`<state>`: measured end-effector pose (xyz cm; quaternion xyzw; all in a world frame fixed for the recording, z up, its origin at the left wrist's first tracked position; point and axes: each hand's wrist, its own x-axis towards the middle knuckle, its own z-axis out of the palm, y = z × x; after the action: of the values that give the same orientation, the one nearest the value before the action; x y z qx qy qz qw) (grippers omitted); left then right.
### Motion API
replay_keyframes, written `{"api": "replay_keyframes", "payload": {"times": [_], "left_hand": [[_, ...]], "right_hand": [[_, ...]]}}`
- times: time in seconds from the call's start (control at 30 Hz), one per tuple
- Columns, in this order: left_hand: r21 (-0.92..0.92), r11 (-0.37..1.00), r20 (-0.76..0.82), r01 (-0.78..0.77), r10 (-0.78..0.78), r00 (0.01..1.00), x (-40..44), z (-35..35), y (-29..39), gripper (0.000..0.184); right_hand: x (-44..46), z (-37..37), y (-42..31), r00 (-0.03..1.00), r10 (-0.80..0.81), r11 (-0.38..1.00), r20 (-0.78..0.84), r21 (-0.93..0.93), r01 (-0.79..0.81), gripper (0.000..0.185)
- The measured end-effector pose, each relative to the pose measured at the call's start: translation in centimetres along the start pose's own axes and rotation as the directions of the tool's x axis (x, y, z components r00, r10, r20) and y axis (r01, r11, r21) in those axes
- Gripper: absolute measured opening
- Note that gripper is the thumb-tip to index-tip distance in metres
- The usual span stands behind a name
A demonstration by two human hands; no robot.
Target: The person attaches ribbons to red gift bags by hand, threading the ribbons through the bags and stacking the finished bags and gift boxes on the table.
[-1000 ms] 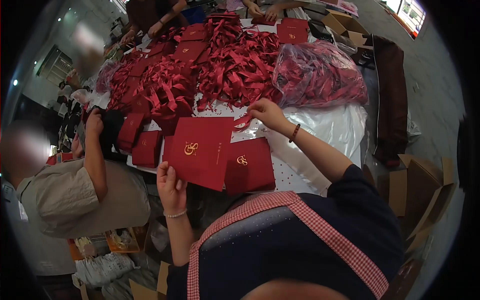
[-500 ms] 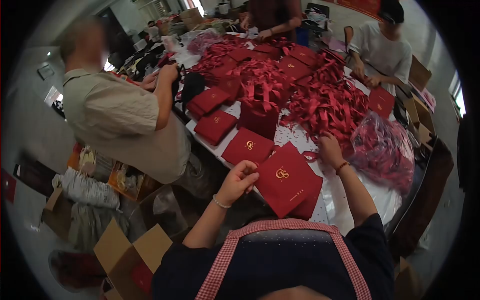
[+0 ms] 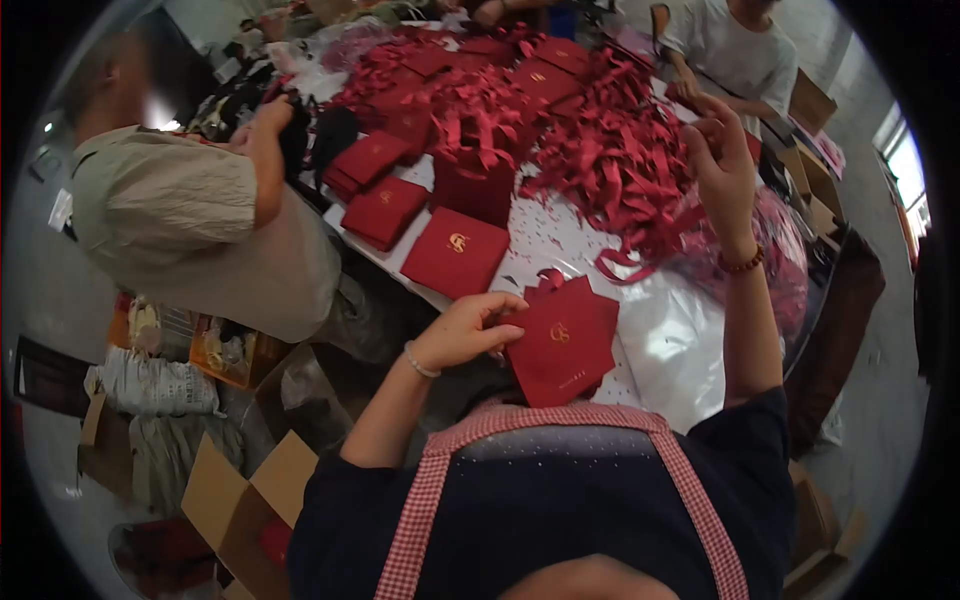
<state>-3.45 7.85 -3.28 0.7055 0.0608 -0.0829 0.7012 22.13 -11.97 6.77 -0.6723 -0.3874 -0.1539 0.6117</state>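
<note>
My left hand [image 3: 470,335] pinches the left corner of a red card folder [image 3: 562,342] with a gold emblem, held at the table's near edge over another red piece. My right hand [image 3: 722,165] is raised above the ribbon pile, its fingers curled together; a red ribbon [image 3: 640,262] hangs below and left of it, and whether the fingers hold its end is hard to see. Left of the held folder lies a red folder stack [image 3: 455,252] with a gold emblem. A large heap of red ribbons [image 3: 620,150] spreads over the table beyond.
A co-worker in a beige shirt [image 3: 170,190] stands at the left; another in white [image 3: 735,50] is across the table. Clear plastic sheeting [image 3: 675,340] covers the right side, beside a bagged ribbon bundle [image 3: 770,250]. Open cardboard boxes [image 3: 245,510] stand on the floor.
My right hand has risen and moved away from the folder, and a ribbon now trails from the heap below it. My left hand still grips the folder. The view has shifted.
</note>
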Motion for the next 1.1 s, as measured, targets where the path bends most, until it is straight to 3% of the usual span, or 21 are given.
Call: {"api": "replay_keyframes", "payload": {"times": [0.07,0.1,0.2,0.23,0.3,0.43,0.5,0.63,0.83,0.9,0.93,0.97,1.0,1.03,1.1], "left_hand": [[0.060,0.998,-0.002,-0.017,0.017,1.000,0.2,0.0,-0.4,0.036],[0.089,0.996,-0.003,0.020,-0.019,1.000,0.2,0.1,-0.2,0.035],[0.104,0.994,0.006,0.036,-0.036,0.999,0.6,0.5,0.3,0.035],[0.114,0.993,0.019,0.028,-0.030,0.999,0.7,0.6,0.4,0.035],[0.110,0.994,0.039,0.020,-0.025,0.999,1.0,0.8,0.8,0.035],[0.112,0.993,0.093,0.033,-0.043,0.995,1.5,0.8,0.6,0.036],[0.094,0.996,0.093,0.007,-0.015,0.996,1.5,0.9,0.9,0.035],[0.064,0.996,0.079,-0.058,0.053,0.995,1.6,1.1,1.0,0.033],[0.093,0.993,0.082,-0.076,0.069,0.994,1.8,1.3,1.1,0.033],[0.191,0.972,0.071,-0.138,0.127,0.989,1.9,1.4,1.0,0.033],[0.287,0.937,0.063,-0.197,0.187,0.980,2.0,1.5,1.1,0.034],[0.294,0.935,0.059,-0.197,0.188,0.980,2.0,1.7,1.2,0.034],[0.381,0.905,0.064,-0.189,0.178,0.982,1.9,1.9,1.5,0.035],[0.482,0.859,0.051,-0.172,0.169,0.984,1.7,1.8,2.1,0.036],[0.560,0.776,0.082,-0.290,0.296,0.952,1.8,2.0,1.9,0.034]], "right_hand": [[-3.2,-0.3,-1.0,0.926,0.310,0.863,0.215,0.344,-0.369,0.020],[-5.4,-0.1,-1.0,0.882,0.369,0.784,0.294,0.412,-0.465,0.014],[-11.9,1.7,-2.9,0.747,0.446,0.724,0.493,0.291,-0.625,0.009],[-13.9,2.7,-3.0,0.743,0.408,0.712,0.531,0.326,-0.623,0.009],[-16.2,4.4,-3.4,0.811,0.304,0.881,0.500,0.175,-0.439,0.010],[-18.3,6.5,-2.6,0.792,0.360,0.842,0.494,0.193,-0.503,0.013],[-18.4,6.9,-2.6,0.726,0.410,0.797,0.552,0.171,-0.580,0.011],[-18.2,7.2,-2.6,0.727,0.436,0.825,0.530,0.087,-0.558,0.011],[-18.4,7.1,-2.5,0.774,0.443,0.870,0.452,-0.009,-0.492,0.014],[-18.4,7.2,-2.4,0.880,0.268,0.957,0.393,-0.215,-0.195,0.016],[-18.4,7.1,-2.5,0.881,0.266,0.958,0.392,-0.212,-0.195,0.016],[-18.5,7.1,-2.7,0.918,0.123,0.964,0.377,-0.266,-0.020,0.017],[-18.5,7.4,-2.8,0.930,-0.037,0.937,0.365,-0.312,0.160,0.018],[-18.5,7.4,-2.9,0.916,-0.083,0.901,0.393,-0.364,0.237,0.020],[-18.0,7.3,-3.2,0.875,-0.148,0.873,0.461,-0.356,0.334,0.018]]}}
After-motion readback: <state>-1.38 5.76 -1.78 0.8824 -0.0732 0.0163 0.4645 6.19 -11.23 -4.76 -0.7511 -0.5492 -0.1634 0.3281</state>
